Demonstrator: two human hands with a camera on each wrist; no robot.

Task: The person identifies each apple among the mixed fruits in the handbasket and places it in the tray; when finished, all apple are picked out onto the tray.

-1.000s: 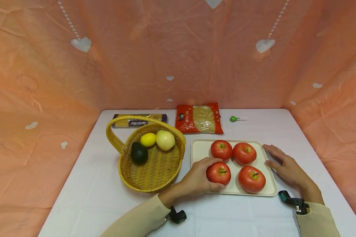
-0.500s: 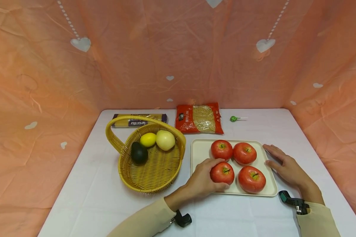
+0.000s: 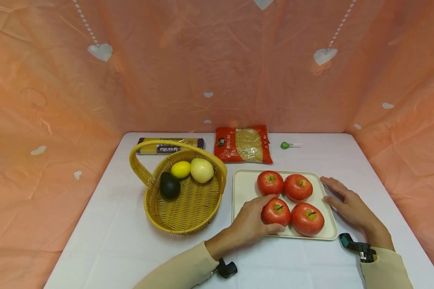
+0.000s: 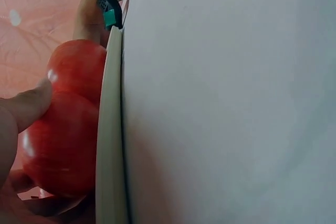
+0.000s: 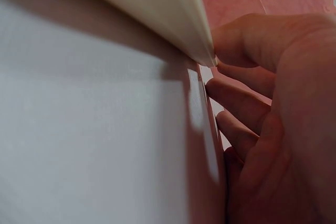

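My left hand grips the front-left red apple, thumb on its near side and fingers round its far side. This apple sits on a cream tray against the front-right apple. Two more apples, a back-left one and a back-right one, lie behind them on the same tray. At the tray's right edge rests my right hand, its fingers extended along the rim. In the right wrist view the thumb touches the tray's edge. The left wrist view shows the held apple touching its neighbour.
Left of the tray stands a yellow wicker basket with a raised handle. It holds a dark avocado, a lemon and a pale round fruit or vegetable. Behind lie a spaghetti pack, a red noodle bag and a green lollipop.
My left hand has moved right with the front-left apple, sliding it across the tray until it meets the front-right apple. My right hand has stayed at the tray's edge.
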